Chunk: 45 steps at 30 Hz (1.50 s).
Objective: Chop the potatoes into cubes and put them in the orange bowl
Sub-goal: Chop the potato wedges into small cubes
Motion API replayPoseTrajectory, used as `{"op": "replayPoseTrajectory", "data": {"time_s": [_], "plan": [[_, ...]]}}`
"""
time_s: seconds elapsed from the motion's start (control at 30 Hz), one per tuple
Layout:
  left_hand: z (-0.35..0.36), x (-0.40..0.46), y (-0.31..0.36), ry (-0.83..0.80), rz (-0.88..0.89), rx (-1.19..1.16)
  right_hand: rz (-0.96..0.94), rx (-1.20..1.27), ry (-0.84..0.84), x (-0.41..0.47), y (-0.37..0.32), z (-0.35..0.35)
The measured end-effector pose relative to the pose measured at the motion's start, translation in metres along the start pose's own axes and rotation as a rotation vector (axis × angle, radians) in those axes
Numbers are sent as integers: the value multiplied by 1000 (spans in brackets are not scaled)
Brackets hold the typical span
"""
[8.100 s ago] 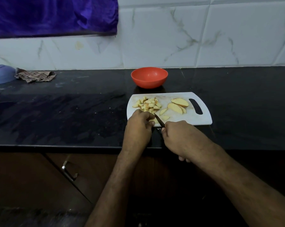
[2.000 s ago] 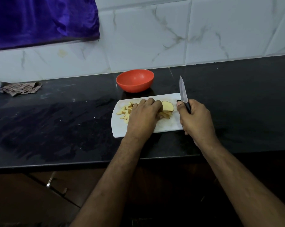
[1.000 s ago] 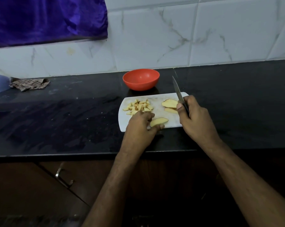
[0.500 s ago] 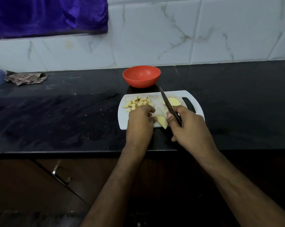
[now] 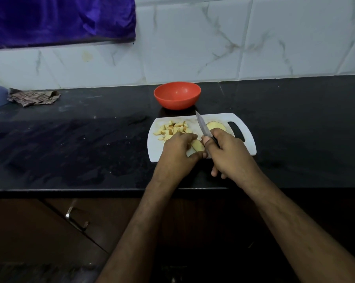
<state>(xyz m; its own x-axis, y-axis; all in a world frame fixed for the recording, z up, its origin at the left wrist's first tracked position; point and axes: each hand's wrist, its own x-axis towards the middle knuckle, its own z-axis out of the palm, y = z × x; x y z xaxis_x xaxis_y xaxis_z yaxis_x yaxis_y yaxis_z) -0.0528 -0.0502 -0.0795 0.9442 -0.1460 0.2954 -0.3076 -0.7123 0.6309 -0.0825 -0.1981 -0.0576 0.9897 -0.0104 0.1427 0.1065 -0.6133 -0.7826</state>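
Potato wedge pinned down, blade up over the board!

The left hand [image 5: 177, 149] curled its fingers onto a potato wedge [image 5: 197, 145] at the near edge of the white cutting board [image 5: 247, 144], while the right hand [image 5: 226, 153] gripped the knife [image 5: 202, 126] by its dark handle, blade raised and tilted toward the far side. A heap of potato cubes [image 5: 172, 129] lay on the board's left part, and another slice [image 5: 216, 126] sat beyond the right hand by the handle slot. The orange bowl [image 5: 177, 95] stood just behind the board on the dark surface [image 5: 80, 144], nothing visible inside it.
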Motion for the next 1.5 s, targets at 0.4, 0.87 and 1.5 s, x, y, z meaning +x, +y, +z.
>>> {"op": "replayPoseTrajectory", "data": {"time_s": [0.4,0.87,1.5], "plan": [[2,3,-2,28,-45,-21,-6,-446,31,-12,3,-17],[4,6,-5,-19,-29,-3,93,-746,-143,-6,-20,-10],[3,7,-3,-31,-56,13,140,-848,-315,6,-39,-14]]}}
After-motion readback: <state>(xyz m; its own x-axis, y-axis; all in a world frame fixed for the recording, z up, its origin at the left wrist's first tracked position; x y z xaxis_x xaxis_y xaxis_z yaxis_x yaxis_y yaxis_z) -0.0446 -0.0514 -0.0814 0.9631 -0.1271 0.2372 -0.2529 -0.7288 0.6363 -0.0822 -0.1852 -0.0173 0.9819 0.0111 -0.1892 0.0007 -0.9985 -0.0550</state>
